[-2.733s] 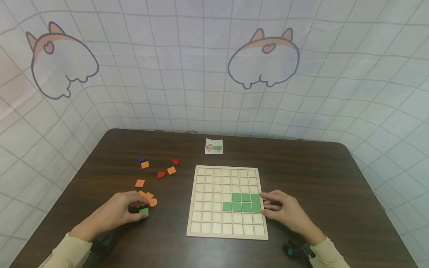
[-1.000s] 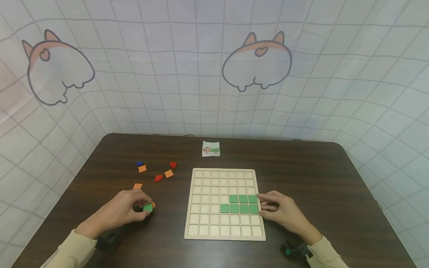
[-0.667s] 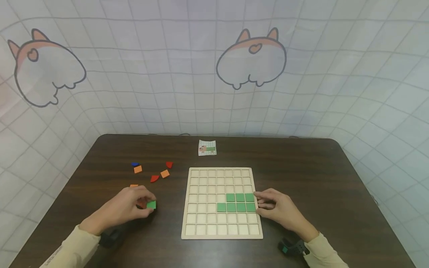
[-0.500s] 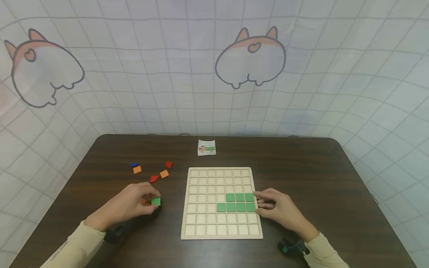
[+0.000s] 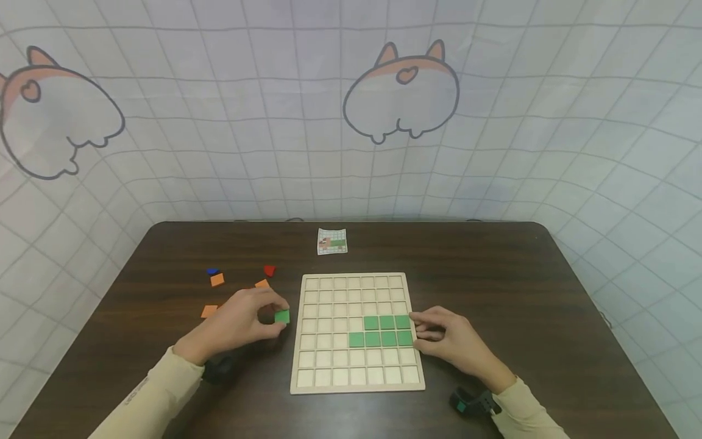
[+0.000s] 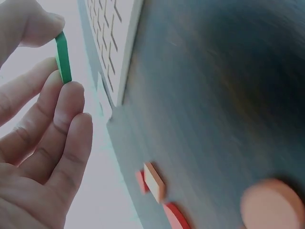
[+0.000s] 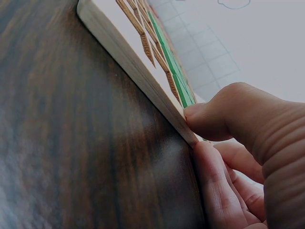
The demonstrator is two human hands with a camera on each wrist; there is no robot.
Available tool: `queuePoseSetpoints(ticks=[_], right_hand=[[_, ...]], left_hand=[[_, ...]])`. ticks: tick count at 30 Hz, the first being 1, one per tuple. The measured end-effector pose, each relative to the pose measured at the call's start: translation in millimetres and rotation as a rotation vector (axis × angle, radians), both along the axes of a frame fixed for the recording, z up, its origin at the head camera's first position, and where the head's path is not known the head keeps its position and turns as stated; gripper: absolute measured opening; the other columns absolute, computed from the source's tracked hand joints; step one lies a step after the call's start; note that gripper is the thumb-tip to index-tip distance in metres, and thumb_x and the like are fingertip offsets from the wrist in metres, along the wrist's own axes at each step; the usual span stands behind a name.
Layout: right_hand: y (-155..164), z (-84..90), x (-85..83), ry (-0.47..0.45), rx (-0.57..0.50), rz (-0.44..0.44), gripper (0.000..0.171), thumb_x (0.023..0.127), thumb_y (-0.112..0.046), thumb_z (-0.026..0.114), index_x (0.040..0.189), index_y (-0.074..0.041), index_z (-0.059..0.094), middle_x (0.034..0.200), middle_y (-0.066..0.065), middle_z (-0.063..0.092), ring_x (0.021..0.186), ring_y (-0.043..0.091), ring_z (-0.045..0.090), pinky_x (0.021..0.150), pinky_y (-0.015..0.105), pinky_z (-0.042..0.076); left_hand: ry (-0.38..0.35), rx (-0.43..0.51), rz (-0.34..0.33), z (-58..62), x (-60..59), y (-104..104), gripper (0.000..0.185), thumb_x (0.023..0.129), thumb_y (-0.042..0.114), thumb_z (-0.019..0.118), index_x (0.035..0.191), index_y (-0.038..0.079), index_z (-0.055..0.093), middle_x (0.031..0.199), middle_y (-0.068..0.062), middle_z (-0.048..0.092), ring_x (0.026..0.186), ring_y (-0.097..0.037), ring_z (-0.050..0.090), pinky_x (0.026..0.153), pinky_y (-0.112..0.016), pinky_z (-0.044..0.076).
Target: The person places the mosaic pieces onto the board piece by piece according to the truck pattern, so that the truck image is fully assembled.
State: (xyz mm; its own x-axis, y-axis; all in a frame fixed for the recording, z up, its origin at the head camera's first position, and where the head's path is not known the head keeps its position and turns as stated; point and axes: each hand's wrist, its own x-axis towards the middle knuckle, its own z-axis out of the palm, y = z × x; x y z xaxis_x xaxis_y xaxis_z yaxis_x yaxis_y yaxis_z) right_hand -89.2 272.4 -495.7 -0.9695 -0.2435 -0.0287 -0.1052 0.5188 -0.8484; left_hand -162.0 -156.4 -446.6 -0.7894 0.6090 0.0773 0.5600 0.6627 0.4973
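Observation:
My left hand (image 5: 241, 320) pinches a small green square tile (image 5: 282, 316) between thumb and fingertips, just left of the wooden grid board (image 5: 356, 389). In the left wrist view that tile (image 6: 63, 57) is seen edge-on, raised off the dark table. Two rows of green tiles (image 5: 372, 339) fill cells on the board's right half; the other cells are bare. At the board's right edge, my right hand (image 5: 452, 341) grips the rim, with the thumb (image 7: 205, 119) on its top edge and a finger against its side in the right wrist view.
A small printed picture card (image 5: 332, 242) lies behind the board. Left of it are orange squares (image 5: 217, 280), a blue piece (image 5: 212, 271) and a red piece (image 5: 269, 270). The left wrist view shows an orange round piece (image 6: 271, 205). A patterned curtain (image 5: 307, 110) hangs behind the table.
My left hand has lifted the green tile from beside the orange pieces and carried it right, close to the board's left edge. My right hand stays on the rim; the head view has shifted slightly.

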Motion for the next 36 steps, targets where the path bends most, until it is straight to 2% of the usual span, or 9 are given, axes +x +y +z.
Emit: queuePoseSetpoints(ticks=[4,10,18,23,30,36], right_hand=[[-0.8,0.4,-0.4,0.007,0.003,0.005,0.053,0.087,-0.018,0.083,0.136,-0.006,0.067,0.119,0.009,0.066,0.1,0.001,0.067,0.088,0.014,0.058],[-1.0,-0.1,-0.2,0.012,0.017,-0.005,0.052,0.087,-0.017,0.083,0.135,-0.006,0.068,0.118,0.008,0.066,0.098,-0.001,0.066,0.087,0.014,0.058],[-0.4,1.0,0.9,0.001,0.009,-0.011,0.052,0.087,-0.017,0.083,0.135,-0.006,0.068,0.119,0.009,0.067,0.099,0.001,0.067,0.087,0.015,0.058],[-0.7,0.3,-0.9,0.007,0.017,-0.004,0.052,0.087,-0.018,0.083,0.136,-0.008,0.068,0.118,0.008,0.066,0.099,0.001,0.066,0.087,0.015,0.058],[-0.2,0.2,-1.3,0.004,0.006,0.007,0.052,0.087,-0.016,0.082,0.136,-0.006,0.067,0.117,0.008,0.066,0.099,0.001,0.066,0.087,0.015,0.058],[-0.4,-0.1,-0.5,0.0,0.001,-0.004,0.051,0.086,-0.014,0.083,0.135,-0.007,0.068,0.116,0.007,0.066,0.098,0.001,0.066,0.087,0.015,0.058]], left_hand=[[-0.007,-0.002,-0.005,4.9,-4.6,14.3,0.02,0.089,0.023,0.076,0.109,0.022,0.075,0.104,0.012,0.068,0.092,-0.003,0.064,0.084,-0.027,0.057],[0.017,0.001,-0.063,8.4,-13.1,36.9,0.022,0.089,0.025,0.077,0.11,0.018,0.074,0.102,0.01,0.068,0.091,-0.005,0.065,0.083,-0.027,0.057],[-0.015,0.019,-0.125,2.3,-18.8,66.5,0.028,0.091,0.028,0.075,0.115,0.014,0.076,0.111,0.004,0.072,0.099,-0.01,0.071,0.089,-0.032,0.06],[-0.014,-0.006,-0.136,-0.2,-19.8,82.0,0.027,0.089,0.026,0.074,0.113,0.015,0.077,0.108,0.005,0.072,0.096,-0.007,0.066,0.088,-0.029,0.057],[-0.067,-0.012,-0.158,-5.0,-18.9,98.9,0.028,0.089,0.03,0.078,0.113,0.016,0.077,0.106,0.008,0.07,0.092,-0.006,0.062,0.086,-0.028,0.055],[-0.04,-0.009,-0.213,-9.5,-18.3,111.9,0.024,0.089,0.028,0.078,0.11,0.015,0.077,0.101,0.005,0.07,0.088,-0.007,0.06,0.082,-0.025,0.054]])
